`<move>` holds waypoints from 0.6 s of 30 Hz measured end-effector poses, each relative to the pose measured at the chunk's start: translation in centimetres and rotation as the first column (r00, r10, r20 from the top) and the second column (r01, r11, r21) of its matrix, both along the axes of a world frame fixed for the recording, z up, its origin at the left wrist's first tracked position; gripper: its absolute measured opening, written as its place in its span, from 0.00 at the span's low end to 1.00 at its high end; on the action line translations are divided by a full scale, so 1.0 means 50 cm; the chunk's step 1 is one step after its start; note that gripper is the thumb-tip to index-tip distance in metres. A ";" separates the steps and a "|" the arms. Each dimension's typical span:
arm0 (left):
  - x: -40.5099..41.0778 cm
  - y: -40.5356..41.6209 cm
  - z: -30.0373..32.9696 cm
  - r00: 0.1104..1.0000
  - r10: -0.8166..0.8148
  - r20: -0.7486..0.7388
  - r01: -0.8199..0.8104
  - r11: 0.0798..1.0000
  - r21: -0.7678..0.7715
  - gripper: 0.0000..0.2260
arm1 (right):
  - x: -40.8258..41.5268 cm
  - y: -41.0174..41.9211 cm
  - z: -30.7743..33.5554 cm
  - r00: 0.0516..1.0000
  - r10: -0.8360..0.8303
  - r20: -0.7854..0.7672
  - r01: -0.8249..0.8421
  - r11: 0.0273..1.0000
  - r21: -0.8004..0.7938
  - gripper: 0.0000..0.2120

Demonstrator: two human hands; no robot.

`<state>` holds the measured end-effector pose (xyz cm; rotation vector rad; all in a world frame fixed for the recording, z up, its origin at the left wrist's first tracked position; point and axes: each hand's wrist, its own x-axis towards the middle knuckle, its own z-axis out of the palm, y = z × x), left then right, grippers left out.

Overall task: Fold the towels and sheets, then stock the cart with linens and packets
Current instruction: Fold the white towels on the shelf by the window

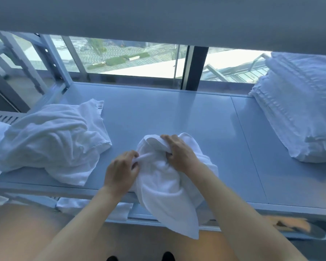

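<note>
At the shelf (177, 113) front edge: crumpled towel (169, 185), part hanging over. Left hand (120, 170) pinches a fold; right hand (179, 151) clutches the bunched top. Best to find two corners, shake flat, then fold. Unfolded heap (51, 140) left; folded stack (301, 102) right.

My left hand (120, 171) and right hand (179, 152) both grip a crumpled white towel (167, 193) draped over my shelf's (177, 113) front edge, between a rumpled pile (51, 142) and a folded stack (301, 102).
</note>
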<state>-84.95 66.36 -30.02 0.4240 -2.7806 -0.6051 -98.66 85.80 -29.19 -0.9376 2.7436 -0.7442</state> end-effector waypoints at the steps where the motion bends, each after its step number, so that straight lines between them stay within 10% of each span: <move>1: -0.009 0.001 0.010 1.000 0.015 -0.020 -0.016 0.999 -0.035 0.09 | 0.002 0.015 0.005 1.000 -0.020 -0.024 0.020 0.999 -0.034 0.28; 12: -0.237 0.006 0.180 0.950 -0.136 -0.282 0.099 0.985 -0.141 0.05 | 0.005 0.179 0.116 0.901 -0.379 -0.212 0.327 0.913 -0.243 0.29; 18: -0.331 0.076 0.167 0.944 -0.328 -0.033 0.325 0.943 -0.072 0.13 | 0.022 0.247 0.060 0.798 -0.598 -0.070 0.601 0.799 0.028 0.26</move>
